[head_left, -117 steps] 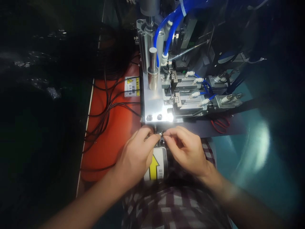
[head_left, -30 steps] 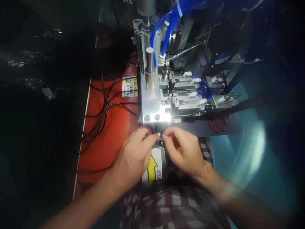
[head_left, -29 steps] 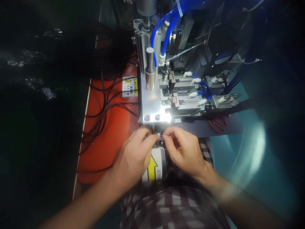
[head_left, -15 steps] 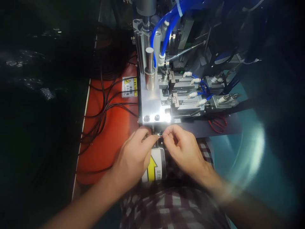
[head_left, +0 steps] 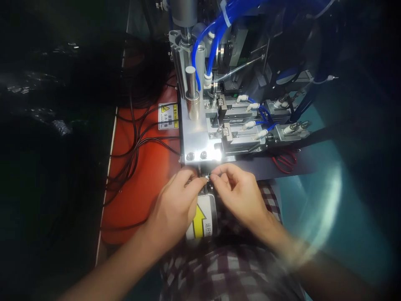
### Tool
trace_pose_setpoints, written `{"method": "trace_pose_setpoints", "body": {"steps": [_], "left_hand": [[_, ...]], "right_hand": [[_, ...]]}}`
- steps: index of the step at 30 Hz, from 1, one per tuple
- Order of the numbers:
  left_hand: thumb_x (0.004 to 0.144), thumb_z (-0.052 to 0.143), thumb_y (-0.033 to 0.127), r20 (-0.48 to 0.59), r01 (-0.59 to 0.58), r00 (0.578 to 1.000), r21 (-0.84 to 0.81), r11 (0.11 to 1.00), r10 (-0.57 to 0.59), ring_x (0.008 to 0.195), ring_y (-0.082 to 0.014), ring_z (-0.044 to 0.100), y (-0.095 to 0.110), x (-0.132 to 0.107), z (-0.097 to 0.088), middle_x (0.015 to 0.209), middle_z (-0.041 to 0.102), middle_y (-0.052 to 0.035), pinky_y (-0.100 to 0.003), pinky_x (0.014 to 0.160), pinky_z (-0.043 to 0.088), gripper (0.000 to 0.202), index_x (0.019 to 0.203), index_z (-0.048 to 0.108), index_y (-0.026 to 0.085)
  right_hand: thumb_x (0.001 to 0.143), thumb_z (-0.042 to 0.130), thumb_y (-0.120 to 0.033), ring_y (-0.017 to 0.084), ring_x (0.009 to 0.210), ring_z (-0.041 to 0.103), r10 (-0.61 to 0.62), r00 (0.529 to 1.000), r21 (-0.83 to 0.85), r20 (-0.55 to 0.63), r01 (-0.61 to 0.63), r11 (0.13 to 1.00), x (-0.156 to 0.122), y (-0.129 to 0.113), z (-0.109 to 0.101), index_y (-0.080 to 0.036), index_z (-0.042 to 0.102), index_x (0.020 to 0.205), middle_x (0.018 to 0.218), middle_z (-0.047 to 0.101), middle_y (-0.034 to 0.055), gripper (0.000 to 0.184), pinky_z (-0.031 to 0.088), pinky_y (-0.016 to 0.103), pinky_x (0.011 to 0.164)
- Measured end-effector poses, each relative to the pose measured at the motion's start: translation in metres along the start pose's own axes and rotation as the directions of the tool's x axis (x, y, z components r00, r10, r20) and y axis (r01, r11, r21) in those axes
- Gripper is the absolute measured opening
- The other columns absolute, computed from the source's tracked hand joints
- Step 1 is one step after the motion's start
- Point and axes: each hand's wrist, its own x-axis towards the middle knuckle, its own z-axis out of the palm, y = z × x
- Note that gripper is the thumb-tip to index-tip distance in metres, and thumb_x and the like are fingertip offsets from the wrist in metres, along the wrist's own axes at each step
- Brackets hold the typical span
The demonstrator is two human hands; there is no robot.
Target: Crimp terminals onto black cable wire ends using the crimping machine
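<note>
My left hand (head_left: pixel 175 205) and my right hand (head_left: pixel 239 194) meet fingertip to fingertip just below the front edge of a metal machine plate (head_left: pixel 196 140). Both pinch a tiny metal part (head_left: pixel 207 178) between thumb and forefinger; it is too small to name. Under the hands lies a white label with a yellow arrow (head_left: pixel 202 217). A steel post (head_left: pixel 191 94) stands upright on the plate behind the hands.
Blue air hoses (head_left: pixel 209 37) and pneumatic slides (head_left: pixel 247 125) fill the machine to the back right. Black cables (head_left: pixel 134 142) cross an orange surface (head_left: pixel 147 179) on the left, beside a yellow warning sticker (head_left: pixel 168 116). Red wires (head_left: pixel 283 161) lie right. A checked shirt (head_left: pixel 225 271) is below.
The view has drifted a little, so the machine sits slightly further left. Both hands stay pinched together at the same spot; my right fingers have curled in slightly.
</note>
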Motion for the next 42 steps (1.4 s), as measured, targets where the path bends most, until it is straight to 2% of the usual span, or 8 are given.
{"method": "trace_pose_setpoints", "body": {"steps": [7, 11, 16, 22, 27, 31, 37, 42], "left_hand": [[0.086, 0.045, 0.003, 0.017, 0.018, 1.000, 0.004, 1.000, -0.018, 0.079, -0.0170, 0.060, 0.001, 0.000, -0.001, 0.087, 0.058, -0.0080, -0.028, 0.067, 0.056, 0.027, 0.099, 0.068, 0.011], [0.087, 0.044, 0.003, 0.020, 0.025, 0.999, 0.000, 1.000, -0.025, 0.080, -0.0160, 0.059, 0.001, 0.001, 0.000, 0.088, 0.057, -0.0071, -0.027, 0.068, 0.055, 0.028, 0.099, 0.067, 0.014], [0.086, 0.044, 0.003, 0.026, 0.027, 0.999, -0.005, 1.000, -0.027, 0.080, -0.0161, 0.059, 0.000, 0.001, 0.000, 0.088, 0.057, -0.0068, -0.027, 0.069, 0.055, 0.028, 0.099, 0.066, 0.014], [0.085, 0.044, 0.002, 0.028, 0.021, 0.999, -0.017, 1.000, -0.020, 0.081, -0.0170, 0.060, 0.000, 0.000, 0.000, 0.088, 0.058, -0.0077, -0.028, 0.070, 0.056, 0.029, 0.097, 0.067, 0.014], [0.083, 0.044, 0.000, 0.029, 0.025, 0.999, -0.008, 1.000, -0.025, 0.080, -0.0179, 0.061, 0.001, 0.001, -0.001, 0.088, 0.059, -0.0089, -0.028, 0.069, 0.056, 0.029, 0.096, 0.068, 0.011], [0.083, 0.045, 0.000, 0.033, 0.017, 0.999, -0.012, 1.000, -0.017, 0.081, -0.0189, 0.061, 0.001, 0.001, -0.001, 0.087, 0.059, -0.0097, -0.030, 0.069, 0.056, 0.028, 0.095, 0.069, 0.010], [0.085, 0.044, 0.002, 0.034, 0.025, 0.999, -0.007, 1.000, -0.024, 0.078, -0.0161, 0.060, 0.000, 0.001, 0.000, 0.086, 0.058, -0.0071, -0.027, 0.067, 0.055, 0.028, 0.096, 0.068, 0.014], [0.086, 0.045, 0.003, 0.027, 0.016, 0.999, -0.005, 1.000, -0.016, 0.081, -0.0165, 0.060, 0.000, 0.002, -0.001, 0.087, 0.059, -0.0075, -0.028, 0.070, 0.055, 0.027, 0.096, 0.068, 0.014]], "right_hand": [[0.088, 0.050, -0.022, 0.010, 0.051, 0.042, -0.078, 0.997, -0.054, 0.016, 0.079, 0.995, -0.001, 0.002, 0.003, -0.017, 0.057, 0.080, 0.058, 0.046, -0.0052, 0.012, 0.035, 0.024, 0.052], [0.085, 0.052, -0.024, 0.010, 0.052, 0.043, 0.106, 0.993, 0.127, 0.058, -0.113, 0.985, 0.003, 0.004, 0.004, -0.017, 0.058, 0.079, 0.061, 0.051, -0.0032, 0.012, 0.034, 0.024, 0.048], [0.082, 0.055, -0.028, 0.007, 0.043, 0.027, 0.313, 0.901, 0.322, 0.301, -0.405, 0.856, 0.011, 0.007, -0.002, -0.018, 0.051, 0.062, 0.049, 0.035, -0.0080, 0.023, 0.021, 0.022, 0.040], [0.085, 0.057, -0.035, 0.009, 0.046, 0.035, 0.189, 0.977, 0.213, 0.101, -0.207, 0.955, 0.004, 0.003, -0.004, -0.017, 0.061, 0.083, 0.052, 0.041, -0.0071, 0.018, 0.026, 0.022, 0.042], [0.084, 0.059, -0.034, 0.008, 0.043, 0.032, 0.188, 0.979, 0.279, 0.075, -0.201, 0.939, 0.004, 0.001, 0.013, -0.017, 0.057, 0.075, 0.049, 0.037, -0.0086, 0.019, 0.025, 0.022, 0.040], [0.085, 0.058, -0.025, 0.009, 0.046, 0.038, -0.071, 0.990, 0.036, -0.119, 0.075, 0.997, 0.002, 0.003, 0.012, -0.018, 0.060, 0.076, 0.051, 0.041, -0.0072, 0.012, 0.032, 0.023, 0.048], [0.091, 0.050, -0.025, 0.012, 0.056, 0.052, -0.121, 0.992, -0.146, -0.017, 0.117, 0.982, 0.000, 0.006, 0.004, -0.019, 0.059, 0.083, 0.066, 0.060, -0.0005, 0.014, 0.038, 0.025, 0.055], [0.092, 0.048, -0.025, 0.013, 0.056, 0.053, -0.113, 0.993, -0.163, -0.044, 0.104, 0.981, -0.001, 0.004, 0.006, -0.019, 0.058, 0.085, 0.063, 0.059, -0.0008, 0.014, 0.038, 0.025, 0.055]]}}
